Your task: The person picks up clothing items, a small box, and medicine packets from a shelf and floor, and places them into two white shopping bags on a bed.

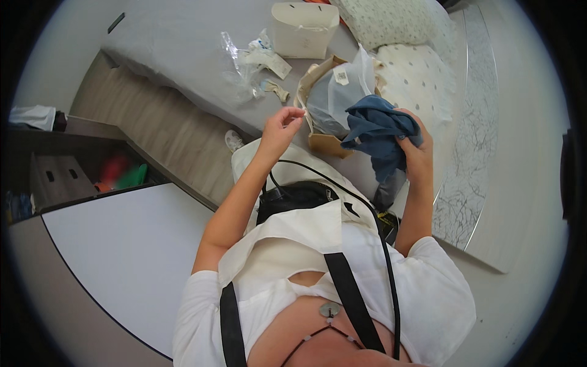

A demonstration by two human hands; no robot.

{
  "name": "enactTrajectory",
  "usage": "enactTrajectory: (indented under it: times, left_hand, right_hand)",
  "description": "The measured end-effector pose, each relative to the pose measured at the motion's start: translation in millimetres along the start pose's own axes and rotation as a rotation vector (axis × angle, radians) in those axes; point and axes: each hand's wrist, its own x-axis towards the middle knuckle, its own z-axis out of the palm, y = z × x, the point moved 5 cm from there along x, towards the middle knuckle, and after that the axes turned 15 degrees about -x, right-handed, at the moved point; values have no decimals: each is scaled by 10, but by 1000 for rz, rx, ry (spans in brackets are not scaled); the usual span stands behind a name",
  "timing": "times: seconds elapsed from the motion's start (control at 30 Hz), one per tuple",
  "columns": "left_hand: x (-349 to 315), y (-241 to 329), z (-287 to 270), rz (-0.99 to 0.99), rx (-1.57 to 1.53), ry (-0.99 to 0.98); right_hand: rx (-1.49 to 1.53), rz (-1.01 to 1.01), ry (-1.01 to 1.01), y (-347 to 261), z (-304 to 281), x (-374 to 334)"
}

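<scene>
My right hand (418,150) grips a bunched dark blue cloth garment (380,131), its folds hanging below the fingers. My left hand (281,131) is raised beside the brown paper bag (329,145), its fingers loosely curled with a gap to the thumb; I see nothing held in it. Inside the bag, which lies with its mouth open on the bed, is a translucent plastic bag (333,101) with greyish-blue contents and a small white label. The garment hides part of the bag's right side.
On the grey bed (177,43) lie clear plastic wrapping (238,70), a small beige cloth item (276,90) and a cream box-shaped bag (304,30). Patterned pillows (413,79) rest at the right. A dark open cabinet (58,177) stands left; a black bag (296,199) is by my lap.
</scene>
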Motion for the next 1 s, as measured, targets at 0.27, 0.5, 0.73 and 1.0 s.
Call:
enactTrajectory:
  times: [0.27, 0.5, 0.73, 1.0]
  left_hand:
    - [133, 74, -421, 10, -181, 147]
    - [924, 544, -1026, 32, -127, 89]
    - [1348, 1132, -1061, 42, -239, 92]
    - [1229, 1391, -293, -255, -104, -246]
  right_hand:
    - [-235, -98, -43, -224, 458, 544]
    - [-374, -267, -265, -660, 1252, 1216]
    - [-451, -80, -263, -958, 1540, 1396]
    - [-568, 231, 60, -1227, 892, 1072]
